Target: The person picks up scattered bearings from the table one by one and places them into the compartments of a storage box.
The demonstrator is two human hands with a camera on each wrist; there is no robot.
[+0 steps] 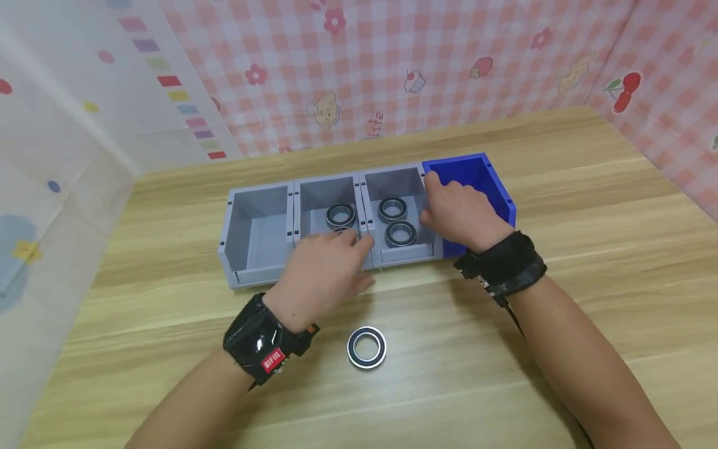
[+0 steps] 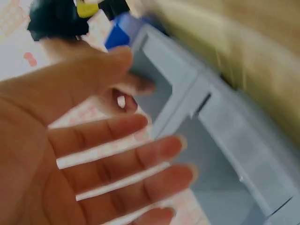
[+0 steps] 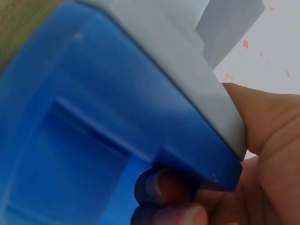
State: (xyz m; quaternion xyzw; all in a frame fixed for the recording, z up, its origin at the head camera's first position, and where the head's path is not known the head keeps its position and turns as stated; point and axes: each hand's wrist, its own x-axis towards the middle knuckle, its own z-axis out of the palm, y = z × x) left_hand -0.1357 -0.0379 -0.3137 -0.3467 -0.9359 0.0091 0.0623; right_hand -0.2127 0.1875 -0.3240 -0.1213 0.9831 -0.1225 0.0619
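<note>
My right hand (image 1: 462, 212) grips the adjoining walls of the blue bin (image 3: 126, 89) and the grey bin beside it. Its thumb lies on the grey side and its fingertips reach into the blue one. Over the front edge of the second grey bin (image 1: 328, 187), my left hand (image 1: 322, 274) hovers with fingers extended and holds nothing. In the left wrist view its fingers (image 2: 136, 152) are spread apart. Two ball bearings, one upper (image 1: 392, 210) and one lower (image 1: 401, 234), lie in the third grey bin. The second bin holds another bearing (image 1: 340, 216) and one partly hidden by my left hand.
One bearing (image 1: 367, 347) lies flat on the wooden table (image 1: 449, 374) in front of the bins. The leftmost grey bin (image 1: 266, 240) has no bearing in it. A patterned cloth (image 1: 381, 68) stands behind the table. A wrist strap sits on each arm.
</note>
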